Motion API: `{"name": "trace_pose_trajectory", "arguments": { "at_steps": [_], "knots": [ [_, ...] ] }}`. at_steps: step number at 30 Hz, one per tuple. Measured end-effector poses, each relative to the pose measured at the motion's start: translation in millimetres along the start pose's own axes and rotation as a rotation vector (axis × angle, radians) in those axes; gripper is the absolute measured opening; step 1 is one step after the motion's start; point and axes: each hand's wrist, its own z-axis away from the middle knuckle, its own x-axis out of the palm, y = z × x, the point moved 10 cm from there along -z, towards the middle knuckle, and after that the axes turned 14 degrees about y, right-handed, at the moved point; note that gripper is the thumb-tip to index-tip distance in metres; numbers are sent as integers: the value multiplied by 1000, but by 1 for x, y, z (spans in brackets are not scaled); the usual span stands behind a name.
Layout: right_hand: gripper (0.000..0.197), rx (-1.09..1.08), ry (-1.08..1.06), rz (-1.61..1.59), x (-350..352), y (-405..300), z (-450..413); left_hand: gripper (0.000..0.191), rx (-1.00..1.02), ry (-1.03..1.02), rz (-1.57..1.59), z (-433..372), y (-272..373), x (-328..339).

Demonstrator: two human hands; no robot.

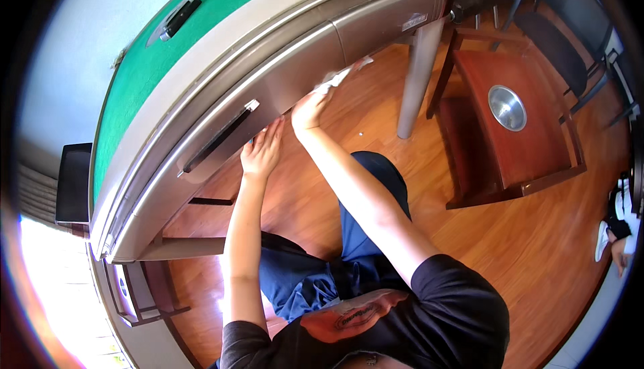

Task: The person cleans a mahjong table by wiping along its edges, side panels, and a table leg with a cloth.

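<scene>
I crouch before the side of a table with a green top (151,82) and a brown side panel (292,82). My left hand (262,150) lies with its fingers stretched along the panel's lower edge, beside a long black strip (219,137) set in the panel. A speck of blue shows by its fingers; what it is I cannot tell. Farther right, my right hand (309,110) grips a crumpled white cloth or tissue (333,80) at the same lower edge. The cloth is blurred, and part of that hand's fingers is hidden.
A grey table leg (420,77) stands ahead to the right. Beyond it is a reddish wooden chair (533,152) with a metal bowl (507,108) on it. A black chair (553,52) is behind. At the far right edge, a person's shoe (601,241) and hand (620,258) show.
</scene>
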Motion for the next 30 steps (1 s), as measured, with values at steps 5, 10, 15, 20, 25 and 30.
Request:
{"name": "trace_pose_trajectory", "arguments": {
  "at_steps": [5, 10, 15, 20, 25, 30],
  "knots": [
    [76, -348, 30, -37, 9, -71, -62, 41, -18, -32, -2, 9, 0, 7],
    [78, -165, 34, -63, 13, -54, -116, 48, 43, -90, -43, 24, -15, 1],
    [55, -293, -20, -10, -5, -79, -173, 52, -176, -189, 305, -23, -10, -15],
    [56, -561, -111, 68, 17, -140, -117, 41, -217, 98, 359, -28, -52, -103],
    [56, -1129, -177, 188, 32, -181, -39, 37, -476, 236, 181, -7, -140, -132],
    [49, -1207, -342, 167, 51, -193, 62, 42, -613, 156, 167, 15, -207, -141]
  ]
}}
